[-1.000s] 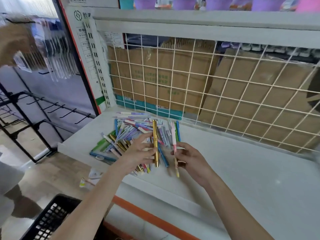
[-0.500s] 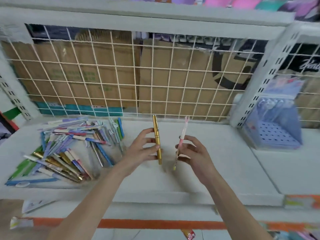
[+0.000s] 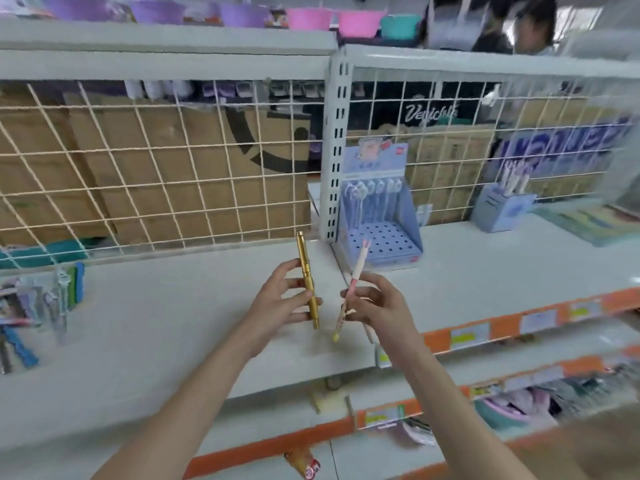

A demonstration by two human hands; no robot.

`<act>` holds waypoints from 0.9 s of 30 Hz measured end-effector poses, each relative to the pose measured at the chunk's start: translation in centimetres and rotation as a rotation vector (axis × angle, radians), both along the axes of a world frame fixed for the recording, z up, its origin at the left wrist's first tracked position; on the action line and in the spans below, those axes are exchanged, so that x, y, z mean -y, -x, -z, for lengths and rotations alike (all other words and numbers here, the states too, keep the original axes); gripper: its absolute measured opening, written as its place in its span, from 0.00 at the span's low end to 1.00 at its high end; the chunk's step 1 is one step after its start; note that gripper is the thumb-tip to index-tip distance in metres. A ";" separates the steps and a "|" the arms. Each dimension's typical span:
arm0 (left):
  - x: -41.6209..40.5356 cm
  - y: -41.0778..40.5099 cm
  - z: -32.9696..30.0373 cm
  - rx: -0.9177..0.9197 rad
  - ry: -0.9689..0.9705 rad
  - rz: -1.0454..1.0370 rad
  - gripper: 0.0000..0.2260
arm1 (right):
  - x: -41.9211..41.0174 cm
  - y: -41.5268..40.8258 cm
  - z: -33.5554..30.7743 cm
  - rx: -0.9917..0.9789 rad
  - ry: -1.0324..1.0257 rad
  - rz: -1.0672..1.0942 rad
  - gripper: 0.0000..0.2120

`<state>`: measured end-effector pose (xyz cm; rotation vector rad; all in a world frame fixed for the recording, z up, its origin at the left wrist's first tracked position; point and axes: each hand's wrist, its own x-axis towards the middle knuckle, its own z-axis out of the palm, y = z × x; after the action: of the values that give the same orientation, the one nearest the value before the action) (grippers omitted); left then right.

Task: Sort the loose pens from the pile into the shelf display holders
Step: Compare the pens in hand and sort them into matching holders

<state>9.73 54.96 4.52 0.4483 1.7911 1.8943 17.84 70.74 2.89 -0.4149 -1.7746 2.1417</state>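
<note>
Progress looks early: most loose pens lie heaped in the pile point(image 3: 38, 306) at the far left of the white shelf point(image 3: 173, 323), well apart from the holders. The left hand point(image 3: 280, 303) pinches a gold pen point(image 3: 307, 279) upright, and the right hand point(image 3: 377, 306) pinches a pink-and-white pen point(image 3: 351, 289) tilted beside it, both over the shelf. The perforated blue display holder point(image 3: 379, 221) just beyond has one back row filled and many holes bare, while a second blue holder point(image 3: 502, 211) further right carries a few pens, so I judge most sorting remains.

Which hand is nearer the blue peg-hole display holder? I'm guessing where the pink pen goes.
Right. The right hand sits just below-left of the holder; the left hand is farther left, gripping the gold pen.
</note>
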 end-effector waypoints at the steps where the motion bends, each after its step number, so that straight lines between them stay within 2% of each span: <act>1: -2.3 -1.0 0.1 0.007 -0.008 0.007 0.20 | -2.1 -1.1 -0.1 0.004 -0.023 0.025 0.14; 6: -13.4 -4.8 0.2 0.061 -0.055 0.038 0.18 | -12.8 -6.7 -0.8 0.062 -0.161 0.170 0.20; 12: -23.8 -6.9 -0.8 0.098 -0.088 0.032 0.16 | -23.7 -11.4 -2.1 0.059 -0.184 0.439 0.15; 15: -27.5 -6.8 -1.5 0.068 -0.064 0.063 0.15 | -28.0 -12.3 -2.5 0.063 -0.242 0.502 0.14; 27: -40.8 -1.1 -3.8 -0.019 -0.096 0.064 0.16 | -39.9 -5.8 -6.8 -0.006 -0.360 0.540 0.13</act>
<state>10.78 95.71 8.37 0.5531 1.6827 1.9436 23.62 110.66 9.70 -0.6931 -1.7444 1.4259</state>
